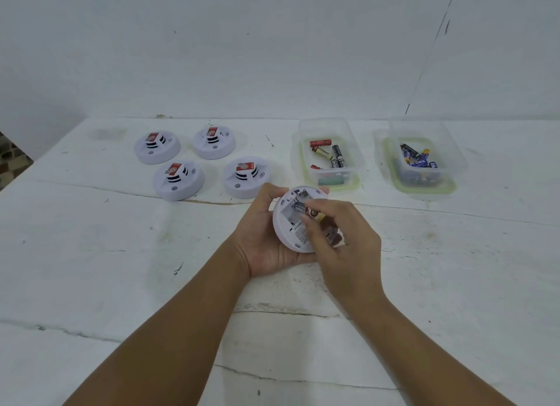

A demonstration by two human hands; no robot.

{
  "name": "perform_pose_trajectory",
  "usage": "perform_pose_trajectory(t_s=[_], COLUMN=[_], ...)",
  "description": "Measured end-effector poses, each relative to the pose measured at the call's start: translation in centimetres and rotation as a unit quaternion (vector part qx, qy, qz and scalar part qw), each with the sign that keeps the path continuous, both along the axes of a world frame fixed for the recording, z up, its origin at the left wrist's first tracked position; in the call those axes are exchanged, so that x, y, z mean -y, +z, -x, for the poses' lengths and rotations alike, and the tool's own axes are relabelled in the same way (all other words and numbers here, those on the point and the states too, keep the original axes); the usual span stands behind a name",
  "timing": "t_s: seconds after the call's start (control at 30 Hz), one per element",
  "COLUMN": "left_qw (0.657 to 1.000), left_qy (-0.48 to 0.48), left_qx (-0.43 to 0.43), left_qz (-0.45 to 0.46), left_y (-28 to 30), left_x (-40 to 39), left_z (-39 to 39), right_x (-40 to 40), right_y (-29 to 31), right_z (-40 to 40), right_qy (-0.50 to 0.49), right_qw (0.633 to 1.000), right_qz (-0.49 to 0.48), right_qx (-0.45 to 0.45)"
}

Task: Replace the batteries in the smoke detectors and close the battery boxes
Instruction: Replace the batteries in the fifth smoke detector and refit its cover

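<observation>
Cradling the upturned smoke detector, the left hand grips its rim; the right hand pinches a battery at its open compartment.

Evenly and softly lit from above, bright without glare; faint short shadows under the smoke detectors on the white surface; mild softness throughout; wide-angle bending toward the surface's far edge and corners.

A single head-worn view looks forward and down, close over the white table, the wall filling the frame's upper third.
</observation>
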State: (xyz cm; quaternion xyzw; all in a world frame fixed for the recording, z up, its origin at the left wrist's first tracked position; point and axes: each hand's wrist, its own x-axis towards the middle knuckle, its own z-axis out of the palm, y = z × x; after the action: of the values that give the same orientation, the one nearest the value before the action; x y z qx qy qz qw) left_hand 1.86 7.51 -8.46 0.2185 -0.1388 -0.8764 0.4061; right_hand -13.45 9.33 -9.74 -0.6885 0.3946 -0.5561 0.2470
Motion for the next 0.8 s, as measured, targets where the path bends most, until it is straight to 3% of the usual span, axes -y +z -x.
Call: perform_pose_trajectory(t_s=[0.2,0.4,0.53,0.8], left_qw=[0.999,0.996,0.997,0.998], left_qy=[-0.001,0.022,0.005,0.005], left_qx=[-0.008,0.037,0.03,0.055], left_qz=[-0.045,-0.081,-0.065,-0.013], left_y=[0.2,0.4,0.3,-0.2], left_x=[0.1,0.4,0.4,0.6], left_z=[-0.3,-0.7,-0.6,-0.7], right_x=[0.3,0.2,0.5,0.5], right_y=[0.4,0.3,0.9,1.6], right_z=[-1.1,-1.5,-1.9,-2.6], right_qy=[-0.025,-0.02,-0.04,-0.09], right_qw=[0.996,0.995,0.997,0.979], right_qz=[0.067,0.053,0.007,-0.181], right_qx=[-0.062,-0.087,-0.068,-0.003])
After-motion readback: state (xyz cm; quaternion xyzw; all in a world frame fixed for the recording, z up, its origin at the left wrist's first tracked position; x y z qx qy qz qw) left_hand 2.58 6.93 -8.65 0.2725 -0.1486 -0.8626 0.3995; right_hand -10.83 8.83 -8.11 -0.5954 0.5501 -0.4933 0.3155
